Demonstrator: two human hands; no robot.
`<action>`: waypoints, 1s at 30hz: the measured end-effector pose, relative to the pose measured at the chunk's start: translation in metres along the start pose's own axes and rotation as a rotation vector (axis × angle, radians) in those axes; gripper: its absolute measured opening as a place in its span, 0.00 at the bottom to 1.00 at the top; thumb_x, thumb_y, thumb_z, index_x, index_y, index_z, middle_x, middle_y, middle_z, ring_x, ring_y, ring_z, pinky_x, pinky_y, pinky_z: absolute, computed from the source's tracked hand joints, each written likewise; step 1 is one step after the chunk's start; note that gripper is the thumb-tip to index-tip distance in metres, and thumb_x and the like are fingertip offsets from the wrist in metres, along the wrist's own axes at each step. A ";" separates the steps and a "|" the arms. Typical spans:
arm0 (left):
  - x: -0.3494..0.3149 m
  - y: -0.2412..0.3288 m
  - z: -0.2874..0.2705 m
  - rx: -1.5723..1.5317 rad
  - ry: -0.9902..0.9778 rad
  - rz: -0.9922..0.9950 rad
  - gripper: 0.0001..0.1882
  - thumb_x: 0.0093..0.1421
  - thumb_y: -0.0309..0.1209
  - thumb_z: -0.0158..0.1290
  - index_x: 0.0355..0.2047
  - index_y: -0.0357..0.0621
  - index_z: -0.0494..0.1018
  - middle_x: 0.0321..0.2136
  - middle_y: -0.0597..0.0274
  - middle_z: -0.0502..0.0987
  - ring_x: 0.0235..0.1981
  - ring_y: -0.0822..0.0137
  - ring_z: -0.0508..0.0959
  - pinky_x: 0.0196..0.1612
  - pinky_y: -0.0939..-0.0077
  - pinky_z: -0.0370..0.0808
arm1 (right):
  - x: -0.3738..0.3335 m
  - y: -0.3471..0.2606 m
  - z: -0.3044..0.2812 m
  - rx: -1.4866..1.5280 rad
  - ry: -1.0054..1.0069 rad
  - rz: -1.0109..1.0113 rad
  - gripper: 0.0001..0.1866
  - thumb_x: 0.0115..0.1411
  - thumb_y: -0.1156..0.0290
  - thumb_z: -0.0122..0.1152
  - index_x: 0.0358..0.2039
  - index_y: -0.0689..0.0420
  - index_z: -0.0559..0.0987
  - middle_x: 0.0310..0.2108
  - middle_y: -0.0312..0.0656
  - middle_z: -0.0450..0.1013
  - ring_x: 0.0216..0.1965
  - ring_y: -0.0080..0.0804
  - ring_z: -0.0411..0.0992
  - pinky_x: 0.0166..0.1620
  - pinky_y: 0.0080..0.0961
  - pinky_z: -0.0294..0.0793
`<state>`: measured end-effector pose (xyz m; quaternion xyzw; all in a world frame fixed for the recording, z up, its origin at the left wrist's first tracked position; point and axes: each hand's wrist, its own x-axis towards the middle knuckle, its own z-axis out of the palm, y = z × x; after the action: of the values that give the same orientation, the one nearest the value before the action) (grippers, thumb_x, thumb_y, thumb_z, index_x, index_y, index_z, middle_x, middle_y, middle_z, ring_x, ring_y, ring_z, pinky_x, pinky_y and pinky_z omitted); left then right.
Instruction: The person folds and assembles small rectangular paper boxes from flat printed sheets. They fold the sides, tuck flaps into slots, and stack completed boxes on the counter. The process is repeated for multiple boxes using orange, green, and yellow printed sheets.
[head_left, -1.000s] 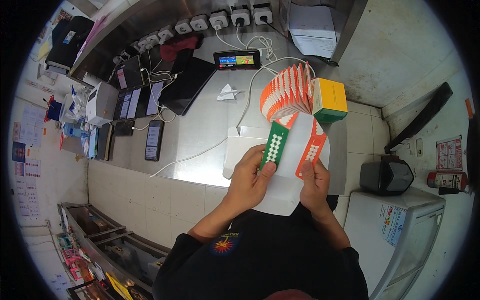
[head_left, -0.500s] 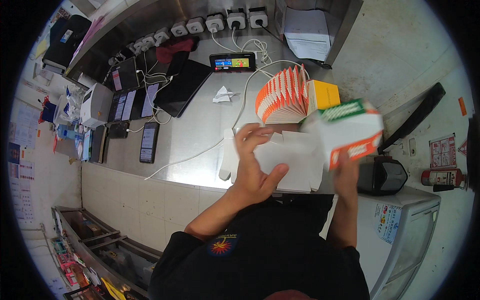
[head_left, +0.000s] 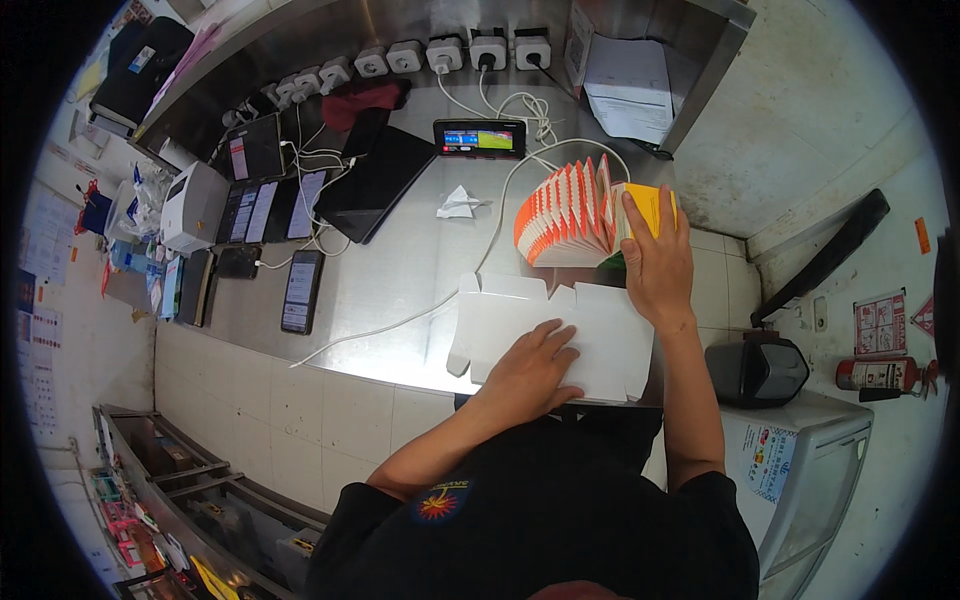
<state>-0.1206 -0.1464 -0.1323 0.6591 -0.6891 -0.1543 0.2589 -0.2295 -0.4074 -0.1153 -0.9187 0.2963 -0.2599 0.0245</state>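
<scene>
Both hands have come down since half a second ago: the left hand (head_left: 535,368), then raised over the white card blank (head_left: 612,325), now lies on it, and the right hand (head_left: 660,265), which was swinging a green-and-orange carton, rests on the yellow box (head_left: 648,200). Small print runs across the yellow face, partly covered by fingers and too fine to read; lettering curves along the shirt emblem (head_left: 440,503), and the propped phone (head_left: 480,138) shows a lit, coloured screen. Plain white on its upper side, the blank has notched, flapped edges and lies flat at the near edge of the metal counter (head_left: 385,310). Beyond it, the orange-and-white folded cartons (head_left: 562,220) fan out in zigzag ridges, just beside the yellow box. Left-hand fingers are slightly parted, palm down, gripping nothing; the right's are spread, though whether they grip the box I cannot tell.
</scene>
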 end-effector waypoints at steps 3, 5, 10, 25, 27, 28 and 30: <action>0.007 0.001 -0.011 0.008 -0.060 0.010 0.29 0.63 0.44 0.71 0.55 0.34 0.81 0.66 0.40 0.75 0.71 0.38 0.69 0.72 0.48 0.72 | 0.000 0.001 0.005 0.010 -0.030 0.033 0.29 0.82 0.43 0.43 0.78 0.31 0.72 0.82 0.60 0.54 0.79 0.72 0.52 0.76 0.64 0.61; 0.010 0.005 -0.015 0.034 -0.114 0.005 0.28 0.64 0.43 0.71 0.55 0.35 0.81 0.66 0.41 0.75 0.71 0.39 0.70 0.71 0.49 0.73 | -0.002 0.003 0.005 -0.004 -0.063 0.047 0.28 0.83 0.46 0.44 0.79 0.31 0.71 0.83 0.59 0.53 0.81 0.72 0.49 0.78 0.66 0.55; 0.011 0.011 -0.011 0.154 -0.132 0.009 0.18 0.69 0.36 0.65 0.53 0.37 0.82 0.66 0.44 0.77 0.70 0.42 0.72 0.70 0.49 0.75 | -0.013 0.005 -0.009 0.044 -0.081 0.072 0.29 0.83 0.53 0.46 0.80 0.38 0.70 0.84 0.58 0.51 0.83 0.69 0.46 0.80 0.69 0.43; 0.027 0.006 -0.041 -0.312 0.112 0.032 0.04 0.65 0.25 0.63 0.38 0.41 0.78 0.39 0.55 0.82 0.42 0.48 0.81 0.47 0.55 0.80 | -0.175 -0.034 -0.026 0.518 0.596 -0.058 0.16 0.75 0.60 0.58 0.58 0.53 0.73 0.62 0.51 0.68 0.65 0.59 0.69 0.68 0.61 0.67; 0.025 0.022 -0.050 -0.506 0.201 -0.034 0.05 0.62 0.22 0.63 0.37 0.40 0.77 0.38 0.55 0.81 0.40 0.48 0.82 0.45 0.57 0.80 | -0.171 -0.039 -0.028 0.446 0.559 -0.182 0.21 0.72 0.57 0.67 0.58 0.50 0.70 0.62 0.50 0.67 0.64 0.59 0.69 0.66 0.61 0.68; 0.024 0.031 -0.054 -0.615 0.242 -0.069 0.06 0.61 0.21 0.62 0.37 0.40 0.76 0.38 0.55 0.81 0.40 0.49 0.82 0.44 0.58 0.80 | -0.165 -0.044 -0.029 0.482 0.468 -0.220 0.24 0.71 0.57 0.71 0.59 0.49 0.70 0.63 0.50 0.68 0.64 0.60 0.70 0.66 0.61 0.69; 0.027 0.047 -0.061 -0.693 0.286 0.037 0.07 0.60 0.19 0.63 0.38 0.39 0.77 0.41 0.53 0.83 0.43 0.53 0.85 0.47 0.63 0.81 | -0.147 -0.055 -0.031 0.562 0.351 -0.308 0.29 0.67 0.56 0.78 0.60 0.47 0.70 0.64 0.50 0.68 0.65 0.61 0.70 0.66 0.61 0.72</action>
<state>-0.1248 -0.1608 -0.0521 0.5346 -0.5648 -0.2801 0.5628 -0.3175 -0.2769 -0.1455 -0.8514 0.0712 -0.4855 0.1854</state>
